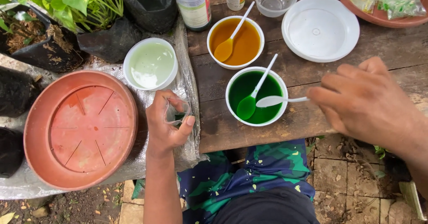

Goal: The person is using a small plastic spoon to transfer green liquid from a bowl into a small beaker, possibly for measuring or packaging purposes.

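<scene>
Left hand (166,125) fingers grasp a small clear bag (174,113); right hand (368,101) fingers grasp a white spoon (278,101) over the green bowl (256,96).

Soft, even daylight throughout; no hard-edged shadows, none pointing to a single source. Faint shade only under rims of the green-liquid bowl (256,96) and the terracotta saucer (80,129). Mild sheen on the orange liquid (235,42) and pale liquid (150,64); brighter glare on crinkled plastic sheet (187,79). White lid (320,28) near overexposed, surface detail thin. Right hand (365,103) slightly soft, motion blur along fingers; left hand (167,122) sharp. Wide-angle stretch at frame edges, corners bowed. Colours saturated. Dark planting bags (18,92) crushed to near black.
</scene>
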